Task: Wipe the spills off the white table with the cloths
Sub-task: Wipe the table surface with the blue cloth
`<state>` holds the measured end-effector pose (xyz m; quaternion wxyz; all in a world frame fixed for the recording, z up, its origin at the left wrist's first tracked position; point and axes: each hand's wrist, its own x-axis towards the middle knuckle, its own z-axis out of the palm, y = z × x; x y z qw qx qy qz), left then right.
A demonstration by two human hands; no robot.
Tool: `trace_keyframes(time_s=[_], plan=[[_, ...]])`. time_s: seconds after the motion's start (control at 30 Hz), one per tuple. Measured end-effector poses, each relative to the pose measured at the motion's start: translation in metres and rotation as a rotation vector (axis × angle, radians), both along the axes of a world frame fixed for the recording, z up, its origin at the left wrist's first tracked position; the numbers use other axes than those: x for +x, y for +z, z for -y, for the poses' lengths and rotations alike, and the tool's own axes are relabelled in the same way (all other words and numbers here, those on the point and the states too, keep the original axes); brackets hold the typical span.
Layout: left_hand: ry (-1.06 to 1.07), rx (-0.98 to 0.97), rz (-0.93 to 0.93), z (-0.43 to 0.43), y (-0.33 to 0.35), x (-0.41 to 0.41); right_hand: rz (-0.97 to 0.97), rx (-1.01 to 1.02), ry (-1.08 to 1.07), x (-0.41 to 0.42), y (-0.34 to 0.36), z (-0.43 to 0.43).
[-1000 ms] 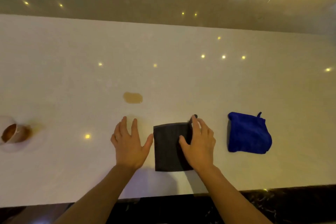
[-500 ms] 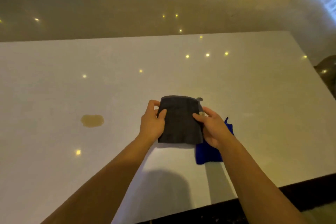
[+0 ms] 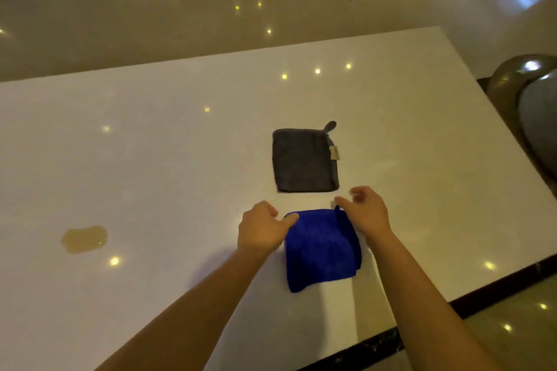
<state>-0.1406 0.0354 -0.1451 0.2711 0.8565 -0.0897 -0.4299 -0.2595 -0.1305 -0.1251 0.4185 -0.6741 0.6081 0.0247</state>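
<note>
A tan puddle of spilled liquid (image 3: 84, 239) sits unwiped at the left of the glossy white tabletop (image 3: 150, 159), well apart from both cloths. The left hand (image 3: 261, 229) touches the folded blue microfibre cloth (image 3: 321, 250) at its far left corner, fingers loosely curled; the right hand (image 3: 363, 211) hovers by the other corner, half open, seemingly readying a two-handed pickup. Beyond them the folded dark grey cloth (image 3: 304, 161) lies flat, parked.

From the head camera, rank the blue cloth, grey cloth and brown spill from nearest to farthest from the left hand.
Measured from the left hand:
1. Blue cloth, touching the hand's thumb, just to its right.
2. Grey cloth, folded, lying beyond the blue one toward the table's far side.
3. Brown spill, far off to the left, untouched.
</note>
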Motion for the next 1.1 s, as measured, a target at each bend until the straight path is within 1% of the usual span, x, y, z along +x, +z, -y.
trace_keyframes(time_s=[0.07,0.13,0.17,0.2,0.27,0.33,0.4,0.47,0.53,0.6,0.67,0.73,0.8,0.83,0.9,0.93,1.0,1.03,1.1], plan=[[-0.214,0.007,-0.117,-0.006,-0.001,-0.031,-0.047,0.023,0.006,-0.021,-0.003,-0.031],[-0.281,-0.047,-0.107,-0.011,0.003,-0.052,-0.028,0.048,-0.009,-0.035,-0.003,-0.062],[-0.261,-0.095,-0.089,-0.017,0.007,-0.057,0.001,0.079,-0.042,-0.04,-0.001,-0.076],[-0.206,-0.168,-0.112,-0.028,0.01,-0.059,0.047,0.136,-0.091,-0.045,0.002,-0.089],[-0.05,-0.34,-0.258,-0.061,0.016,-0.053,0.157,0.282,-0.138,-0.049,0.007,-0.115],[0.104,-0.436,-0.378,-0.11,0.022,-0.039,0.284,0.405,-0.09,-0.042,0.012,-0.145],[0.273,-0.478,-0.414,-0.16,0.024,-0.027,0.415,0.549,-0.049,-0.025,0.018,-0.178],[0.469,-0.527,-0.416,-0.214,0.03,-0.013,0.481,0.658,0.054,0.007,0.021,-0.22],[0.627,-0.582,-0.394,-0.252,0.037,0.001,0.494,0.673,0.162,0.043,0.024,-0.252],[0.738,-0.673,-0.315,-0.286,0.049,0.019,0.503,0.643,0.259,0.084,0.032,-0.28],[0.786,-0.746,-0.238,-0.307,0.062,0.044,0.511,0.565,0.345,0.127,0.041,-0.297],[0.783,-0.762,-0.161,-0.317,0.07,0.071,0.492,0.449,0.415,0.166,0.047,-0.304],[0.772,-0.699,-0.08,-0.321,0.071,0.095,0.438,0.332,0.501,0.197,0.047,-0.307],[0.742,-0.592,-0.016,-0.323,0.067,0.105,0.387,0.258,0.564,0.207,0.044,-0.307],[0.579,-0.155,0.205,-0.333,0.054,0.113,0.266,0.06,0.721,0.217,0.036,-0.308],[0.511,0.027,0.331,-0.342,0.045,0.11,0.234,-0.038,0.803,0.217,0.031,-0.311],[0.464,0.219,0.494,-0.364,0.022,0.099,0.24,-0.202,0.988,0.219,0.017,-0.321],[0.431,0.297,0.538,-0.374,0.008,0.093,0.229,-0.297,1.11,0.223,0.008,-0.328],[0.329,0.427,0.558,-0.386,-0.015,0.081,0.172,-0.497,1.37,0.236,-0.008,-0.341]])
